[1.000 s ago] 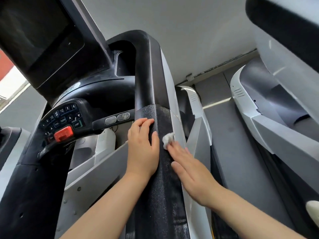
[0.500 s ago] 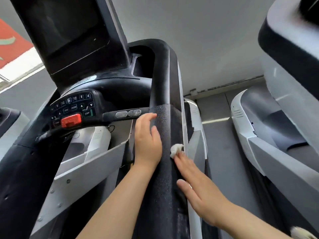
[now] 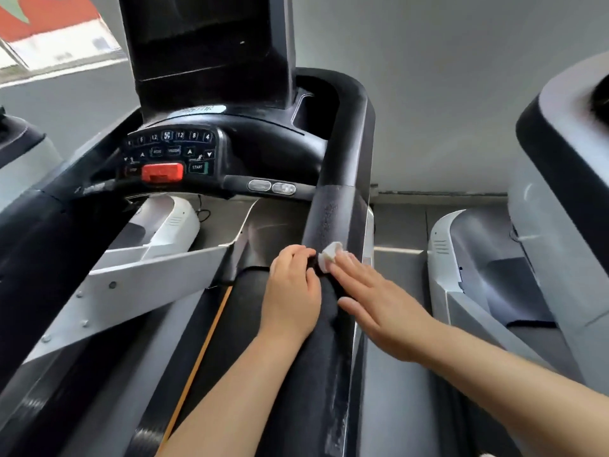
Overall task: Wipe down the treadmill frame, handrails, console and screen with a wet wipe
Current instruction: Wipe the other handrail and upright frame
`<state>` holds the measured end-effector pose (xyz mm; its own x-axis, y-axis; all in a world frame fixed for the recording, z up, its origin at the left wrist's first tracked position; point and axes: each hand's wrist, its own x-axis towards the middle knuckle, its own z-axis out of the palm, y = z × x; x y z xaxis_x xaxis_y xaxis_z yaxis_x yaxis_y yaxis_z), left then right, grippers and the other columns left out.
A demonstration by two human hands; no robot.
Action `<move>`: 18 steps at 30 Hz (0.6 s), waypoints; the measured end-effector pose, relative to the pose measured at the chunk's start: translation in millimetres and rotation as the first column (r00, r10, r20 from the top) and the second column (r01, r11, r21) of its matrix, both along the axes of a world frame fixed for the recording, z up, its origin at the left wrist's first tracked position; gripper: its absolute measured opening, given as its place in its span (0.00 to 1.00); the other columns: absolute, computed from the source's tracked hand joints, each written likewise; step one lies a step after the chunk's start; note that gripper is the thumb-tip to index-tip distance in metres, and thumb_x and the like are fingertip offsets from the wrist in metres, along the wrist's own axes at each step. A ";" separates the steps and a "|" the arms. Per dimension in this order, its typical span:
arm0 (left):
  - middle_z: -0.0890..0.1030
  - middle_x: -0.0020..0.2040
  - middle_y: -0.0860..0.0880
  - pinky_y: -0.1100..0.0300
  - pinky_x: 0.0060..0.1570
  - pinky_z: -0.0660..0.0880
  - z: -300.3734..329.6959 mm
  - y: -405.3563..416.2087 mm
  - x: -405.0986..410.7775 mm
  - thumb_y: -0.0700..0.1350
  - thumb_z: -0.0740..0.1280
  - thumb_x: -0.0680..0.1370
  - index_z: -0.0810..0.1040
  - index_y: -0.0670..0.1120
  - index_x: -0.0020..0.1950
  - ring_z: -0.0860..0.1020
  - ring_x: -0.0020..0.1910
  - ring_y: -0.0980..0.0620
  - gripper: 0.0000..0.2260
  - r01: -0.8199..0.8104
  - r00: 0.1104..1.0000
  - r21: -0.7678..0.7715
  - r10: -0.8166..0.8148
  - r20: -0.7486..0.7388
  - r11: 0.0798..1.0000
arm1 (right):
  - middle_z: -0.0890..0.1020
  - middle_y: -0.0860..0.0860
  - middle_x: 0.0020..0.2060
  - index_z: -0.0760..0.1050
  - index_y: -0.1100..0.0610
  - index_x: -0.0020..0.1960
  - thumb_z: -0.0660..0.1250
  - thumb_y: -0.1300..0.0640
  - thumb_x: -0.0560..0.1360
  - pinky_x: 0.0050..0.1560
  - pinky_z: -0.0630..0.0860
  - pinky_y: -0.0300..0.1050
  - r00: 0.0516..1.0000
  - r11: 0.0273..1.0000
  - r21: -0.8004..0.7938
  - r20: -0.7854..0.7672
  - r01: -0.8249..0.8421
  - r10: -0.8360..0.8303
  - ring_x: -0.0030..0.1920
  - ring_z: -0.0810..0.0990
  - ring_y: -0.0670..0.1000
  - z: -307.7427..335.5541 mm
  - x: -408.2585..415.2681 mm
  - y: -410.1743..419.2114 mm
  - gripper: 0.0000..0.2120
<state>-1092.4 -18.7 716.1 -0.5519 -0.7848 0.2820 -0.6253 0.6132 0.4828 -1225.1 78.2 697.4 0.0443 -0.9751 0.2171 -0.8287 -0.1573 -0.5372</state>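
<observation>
Fingers of the right hand point(image 3: 379, 305) lie straight and press the crumpled wet wipe point(image 3: 330, 255) flat on the padded handrail point(image 3: 333, 225), probably to rub its top. The left hand point(image 3: 291, 296) curls around the rail beside it, likely for support, below the console point(image 3: 171, 153).

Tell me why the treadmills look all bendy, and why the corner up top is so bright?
Head view: the wide-angle lens bows the edges, so the neighbouring treadmill curves; daylight washes out the window at top left; the screen stays dark and glare-free; the keypad looks slightly soft; the right hand pressing the wet wipe on the handrail, beside the left hand, is fairly sharp.
</observation>
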 end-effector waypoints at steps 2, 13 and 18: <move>0.76 0.56 0.44 0.76 0.57 0.55 -0.1 -0.7 -0.4 0.32 0.62 0.74 0.77 0.39 0.56 0.73 0.56 0.46 0.12 -0.015 1.000 0.001 0.015 -0.008 1.000 | 0.44 0.41 0.73 0.45 0.50 0.75 0.33 0.36 0.76 0.70 0.36 0.33 0.995 0.998 0.062 -0.103 -0.007 0.014 0.74 0.41 0.41 7.5 -12.8 -9.9 0.32; 0.70 0.65 0.41 0.65 0.60 0.60 6.6 5.4 -2.7 0.35 0.62 0.76 0.68 0.37 0.67 0.68 0.64 0.44 0.19 -0.068 0.998 0.022 0.068 -0.012 0.997 | 0.53 0.50 0.76 0.54 0.56 0.77 0.38 0.41 0.81 0.73 0.43 0.43 0.971 0.998 0.048 -0.234 -0.027 0.038 0.76 0.47 0.49 24.5 -25.6 -51.2 0.30; 0.67 0.68 0.40 0.64 0.63 0.58 8.8 6.0 -2.7 0.36 0.61 0.77 0.64 0.36 0.70 0.66 0.67 0.44 0.22 -0.065 0.998 0.044 0.065 0.000 0.997 | 0.53 0.48 0.76 0.54 0.54 0.77 0.31 0.37 0.77 0.73 0.41 0.43 0.937 0.996 0.084 -0.345 -0.019 0.047 0.76 0.48 0.47 24.7 -57.3 -68.7 0.36</move>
